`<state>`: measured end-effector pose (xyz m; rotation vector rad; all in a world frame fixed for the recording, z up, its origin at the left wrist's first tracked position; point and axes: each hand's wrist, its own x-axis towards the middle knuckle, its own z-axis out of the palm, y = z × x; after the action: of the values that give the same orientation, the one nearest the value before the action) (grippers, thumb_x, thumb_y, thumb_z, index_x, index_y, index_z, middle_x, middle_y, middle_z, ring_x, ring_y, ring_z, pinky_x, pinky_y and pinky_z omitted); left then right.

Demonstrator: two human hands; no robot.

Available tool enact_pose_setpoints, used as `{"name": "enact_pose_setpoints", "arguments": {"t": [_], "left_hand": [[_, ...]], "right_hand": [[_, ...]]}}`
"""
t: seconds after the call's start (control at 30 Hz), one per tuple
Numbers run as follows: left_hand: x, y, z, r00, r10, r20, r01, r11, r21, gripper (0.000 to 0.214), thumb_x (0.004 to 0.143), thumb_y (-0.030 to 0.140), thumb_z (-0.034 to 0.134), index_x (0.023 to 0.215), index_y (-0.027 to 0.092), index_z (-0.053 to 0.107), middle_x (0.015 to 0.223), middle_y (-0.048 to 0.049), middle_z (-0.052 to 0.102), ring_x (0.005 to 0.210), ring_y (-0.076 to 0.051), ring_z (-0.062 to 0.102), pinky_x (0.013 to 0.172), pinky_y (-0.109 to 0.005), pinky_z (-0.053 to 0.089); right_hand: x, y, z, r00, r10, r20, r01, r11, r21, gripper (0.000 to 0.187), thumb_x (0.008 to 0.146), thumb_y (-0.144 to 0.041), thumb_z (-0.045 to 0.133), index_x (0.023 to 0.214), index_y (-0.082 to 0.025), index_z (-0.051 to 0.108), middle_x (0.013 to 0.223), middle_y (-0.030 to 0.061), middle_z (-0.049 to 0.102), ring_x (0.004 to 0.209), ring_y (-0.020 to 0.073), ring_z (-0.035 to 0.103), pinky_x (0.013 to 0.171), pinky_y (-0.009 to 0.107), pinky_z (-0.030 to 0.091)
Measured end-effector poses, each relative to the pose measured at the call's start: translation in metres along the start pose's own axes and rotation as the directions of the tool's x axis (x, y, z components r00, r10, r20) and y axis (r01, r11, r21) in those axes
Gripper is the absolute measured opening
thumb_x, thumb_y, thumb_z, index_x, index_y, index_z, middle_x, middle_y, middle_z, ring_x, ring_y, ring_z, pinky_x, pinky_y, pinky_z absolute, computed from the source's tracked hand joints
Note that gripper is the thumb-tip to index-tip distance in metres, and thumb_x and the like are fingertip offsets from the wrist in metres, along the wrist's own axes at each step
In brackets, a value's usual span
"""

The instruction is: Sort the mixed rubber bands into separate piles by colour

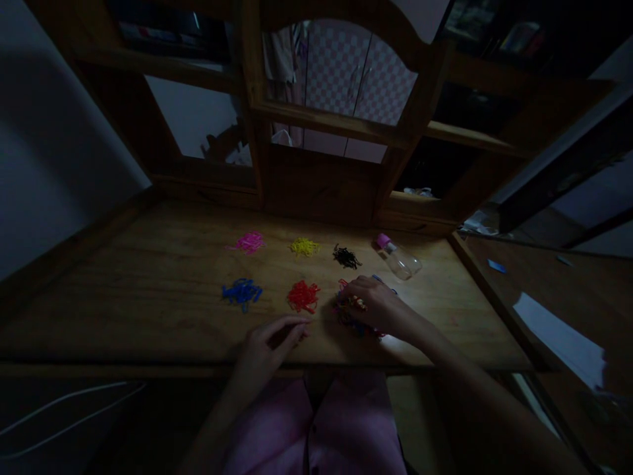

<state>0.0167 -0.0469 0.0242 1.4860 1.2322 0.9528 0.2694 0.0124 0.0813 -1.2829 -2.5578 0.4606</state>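
Observation:
My right hand [372, 302] reaches down into a mixed-colour pile of rubber bands [361, 324], its fingers curled together and the fingertips hidden among the bands. My left hand [274, 340] hovers by the table's front edge, thumb and fingertips pinched close; anything between them is too small to make out. Between the hands and a little farther back lies a red pile of bands [303, 296]. A blue pile [242, 292] is to its left. Behind these sit a pink pile [250, 243], a yellow pile [304, 247] and a black pile [347, 256].
A clear bottle [403, 262] with a pink cap lies on its side at the back right of the wooden table [163, 284]. A wooden shelf frame [321, 181] rises along the far edge. White paper [558, 336] rests on a surface to the right. The room is dim.

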Motion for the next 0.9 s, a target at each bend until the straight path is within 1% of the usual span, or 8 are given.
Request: {"name": "enact_pose_setpoints", "arguments": {"t": [0.13,0.27,0.4,0.5,0.6,0.73,0.83,0.9], "left_hand": [[0.000,0.002,-0.002,0.998,-0.042,0.049,0.040,0.999,0.024,0.022,0.090,0.038,0.055,0.100,0.025,0.070,0.092,-0.0008,0.073,0.086,-0.017,0.068,0.079,-0.024,0.053],[0.002,0.003,-0.003,0.995,-0.069,0.076,0.066,0.997,0.048,0.021,0.089,0.038,0.056,0.099,0.027,0.070,0.090,0.0002,0.073,0.085,-0.016,0.068,0.079,-0.023,0.052],[0.005,0.003,-0.004,0.992,-0.096,0.079,0.095,0.995,0.017,0.022,0.089,0.039,0.056,0.099,0.026,0.071,0.090,-0.0008,0.073,0.084,-0.017,0.068,0.079,-0.024,0.053],[0.006,0.004,-0.005,0.989,-0.123,0.081,0.125,0.992,-0.020,0.024,0.089,0.040,0.056,0.099,0.025,0.071,0.091,-0.0024,0.073,0.085,-0.018,0.068,0.079,-0.025,0.053],[0.007,0.006,-0.006,0.987,-0.141,0.077,0.145,0.989,-0.039,0.024,0.088,0.040,0.056,0.097,0.024,0.071,0.089,-0.0030,0.073,0.084,-0.018,0.068,0.078,-0.025,0.053],[0.009,0.008,-0.005,0.988,-0.137,0.073,0.139,0.990,-0.035,0.023,0.088,0.040,0.056,0.094,0.024,0.071,0.086,-0.0024,0.073,0.082,-0.018,0.068,0.077,-0.024,0.053],[0.010,0.008,-0.003,0.989,-0.135,0.062,0.137,0.990,-0.019,0.023,0.088,0.040,0.055,0.093,0.024,0.071,0.086,-0.0028,0.073,0.083,-0.019,0.068,0.078,-0.025,0.054],[0.010,0.009,-0.002,0.991,-0.131,0.038,0.131,0.991,-0.003,0.024,0.088,0.041,0.055,0.092,0.024,0.071,0.086,-0.0031,0.073,0.083,-0.020,0.068,0.078,-0.026,0.054]], "right_hand": [[0.007,0.004,0.008,0.999,-0.028,0.031,0.029,0.999,-0.041,0.025,0.078,-0.009,0.065,0.099,-0.022,0.068,0.094,0.0055,0.068,0.095,0.0215,0.059,0.086,0.033,0.040],[0.005,0.011,0.012,1.000,0.016,0.024,-0.017,0.999,0.028,0.027,0.077,-0.007,0.062,0.099,-0.021,0.069,0.093,0.0051,0.068,0.089,0.0200,0.061,0.084,0.032,0.042],[0.001,0.010,0.008,0.997,0.080,-0.023,-0.074,0.979,0.189,0.029,0.076,-0.007,0.062,0.100,-0.022,0.069,0.091,0.0044,0.069,0.082,0.0185,0.062,0.076,0.029,0.045],[0.000,0.008,-0.003,0.988,0.150,-0.029,-0.130,0.925,0.357,0.030,0.076,-0.009,0.062,0.101,-0.023,0.070,0.093,0.0027,0.070,0.080,0.0171,0.062,0.072,0.028,0.046],[0.007,0.013,-0.015,0.981,0.191,-0.034,-0.154,0.874,0.462,0.027,0.078,-0.012,0.060,0.100,-0.023,0.072,0.097,0.0028,0.071,0.082,0.0166,0.064,0.070,0.027,0.047],[0.040,0.033,-0.020,0.972,0.212,-0.097,-0.131,0.843,0.521,0.023,0.080,-0.016,0.059,0.098,-0.020,0.074,0.094,0.0044,0.073,0.076,0.0155,0.065,0.065,0.025,0.048],[0.083,0.044,-0.013,0.972,0.196,-0.132,-0.097,0.840,0.534,0.022,0.079,-0.016,0.059,0.095,-0.018,0.074,0.095,0.0058,0.073,0.078,0.0160,0.067,0.066,0.025,0.049],[0.113,0.045,-0.006,0.976,0.162,-0.148,-0.073,0.875,0.478,0.020,0.077,-0.016,0.062,0.092,-0.018,0.075,0.090,0.0052,0.074,0.077,0.0161,0.067,0.066,0.025,0.049]]}}
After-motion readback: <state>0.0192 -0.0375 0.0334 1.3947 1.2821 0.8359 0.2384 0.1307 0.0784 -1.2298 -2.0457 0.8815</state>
